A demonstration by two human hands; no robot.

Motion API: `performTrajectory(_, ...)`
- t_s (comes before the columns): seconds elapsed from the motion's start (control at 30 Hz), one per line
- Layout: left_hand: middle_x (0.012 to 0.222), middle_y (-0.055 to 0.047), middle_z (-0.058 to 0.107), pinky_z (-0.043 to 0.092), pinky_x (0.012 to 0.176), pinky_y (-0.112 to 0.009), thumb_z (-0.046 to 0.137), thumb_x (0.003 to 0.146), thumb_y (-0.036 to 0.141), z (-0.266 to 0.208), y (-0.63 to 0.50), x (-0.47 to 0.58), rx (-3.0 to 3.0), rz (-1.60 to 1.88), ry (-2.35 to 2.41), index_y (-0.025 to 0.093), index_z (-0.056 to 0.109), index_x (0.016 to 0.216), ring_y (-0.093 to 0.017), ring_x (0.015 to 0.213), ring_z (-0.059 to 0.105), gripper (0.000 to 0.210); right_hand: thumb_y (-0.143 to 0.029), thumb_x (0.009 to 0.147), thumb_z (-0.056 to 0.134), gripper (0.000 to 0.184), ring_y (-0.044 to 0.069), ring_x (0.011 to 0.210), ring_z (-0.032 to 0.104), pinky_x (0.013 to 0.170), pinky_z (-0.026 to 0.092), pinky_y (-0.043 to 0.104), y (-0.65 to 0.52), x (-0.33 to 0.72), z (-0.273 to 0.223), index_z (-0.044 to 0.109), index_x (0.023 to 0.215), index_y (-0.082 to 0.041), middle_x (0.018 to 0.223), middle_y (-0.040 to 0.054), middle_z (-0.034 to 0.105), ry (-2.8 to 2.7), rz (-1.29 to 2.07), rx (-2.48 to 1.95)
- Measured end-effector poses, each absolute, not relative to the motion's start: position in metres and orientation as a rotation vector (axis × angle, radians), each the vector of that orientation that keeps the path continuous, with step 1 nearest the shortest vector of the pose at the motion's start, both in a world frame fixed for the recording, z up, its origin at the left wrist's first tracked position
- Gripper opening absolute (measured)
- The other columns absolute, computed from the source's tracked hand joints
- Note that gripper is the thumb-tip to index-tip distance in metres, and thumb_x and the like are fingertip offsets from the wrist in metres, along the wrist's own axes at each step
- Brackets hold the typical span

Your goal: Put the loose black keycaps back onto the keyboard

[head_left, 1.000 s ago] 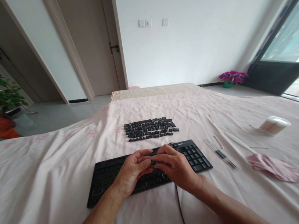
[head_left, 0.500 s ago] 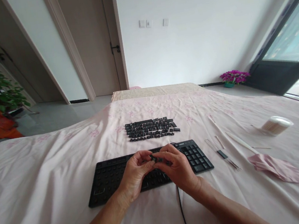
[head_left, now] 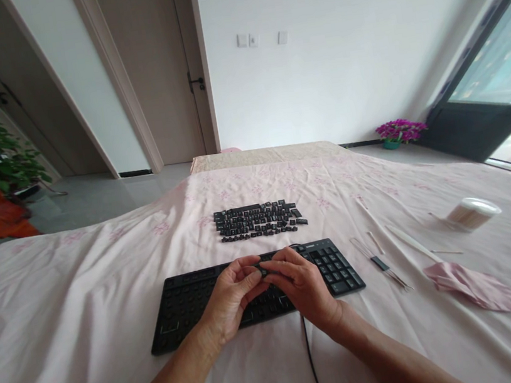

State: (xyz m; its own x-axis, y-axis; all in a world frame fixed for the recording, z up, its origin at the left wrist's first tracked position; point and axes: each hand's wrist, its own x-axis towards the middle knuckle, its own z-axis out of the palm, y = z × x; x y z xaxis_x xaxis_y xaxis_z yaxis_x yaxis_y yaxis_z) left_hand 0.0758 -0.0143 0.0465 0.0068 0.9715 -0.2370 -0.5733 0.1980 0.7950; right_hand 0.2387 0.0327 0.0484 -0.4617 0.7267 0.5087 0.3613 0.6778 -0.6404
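Note:
Over the middle of a black keyboard (head_left: 183,306), both hands meet fingertip to fingertip. My left hand (head_left: 232,293) is closed, pinching a small black keycap (head_left: 262,270) between thumb and fingers. Closed as well, my right hand (head_left: 299,280) has its fingertips on the keycap's other side. Fingers cover most of the keycap. The keyboard's main area shows bare key posts, while its number pad (head_left: 332,266) at the right still carries keys. Beyond the keyboard, loose black keycaps (head_left: 257,221) lie in rows on the cloth.
A pink flowered cloth (head_left: 107,288) covers the surface. To the right lie a wire keycap puller (head_left: 382,264), a cotton swab (head_left: 375,242), a pale slim tool (head_left: 409,241), a pink rag (head_left: 476,288) and a tub of swabs (head_left: 472,213). A black cable (head_left: 312,361) runs toward me.
My fingers have closed in around the keycap and turned it slightly; the right fingers now lie straighter. The keyboard and loose keycaps have stayed put.

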Motion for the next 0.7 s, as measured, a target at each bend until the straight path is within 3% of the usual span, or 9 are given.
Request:
performTrajectory(0.27,0.095,-0.003,0.066,0.054,0.081,-0.025,0.077,0.067,0.02,0.046,-0.014,0.075,0.544,1.308,0.883,0.017,0.062,0.104,-0.012,0.086,0.064,0.04,-0.024,0.089,0.055,0.025,0.013,0.082,0.06,0.075,0.051,0.025,0.032,0.239,0.048,0.068,0.109,-0.03,0.09,0.0021,0.061,-2.111,0.558,-0.798)
performTrajectory(0.43,0.092,-0.002,0.066,0.053,0.082,-0.023,0.078,0.065,0.019,0.047,-0.016,0.079,0.531,1.346,0.913,0.018,0.063,0.101,-0.011,0.085,0.064,0.039,-0.024,0.09,0.053,0.029,0.015,0.084,0.061,0.075,0.05,0.025,0.027,0.24,0.056,0.065,0.115,-0.029,0.093,0.0038,0.064,-2.174,0.343,-0.833)
performTrajectory(0.7,0.092,-0.001,0.067,0.052,0.086,-0.024,0.077,0.068,0.022,0.04,-0.021,0.089,0.521,1.33,0.937,0.018,0.06,0.102,-0.011,0.086,0.065,0.039,-0.024,0.089,0.055,0.024,0.014,0.081,0.061,0.073,0.046,0.024,0.017,0.246,0.064,0.065,0.11,-0.03,0.092,0.0013,0.068,-2.345,0.177,-0.9)
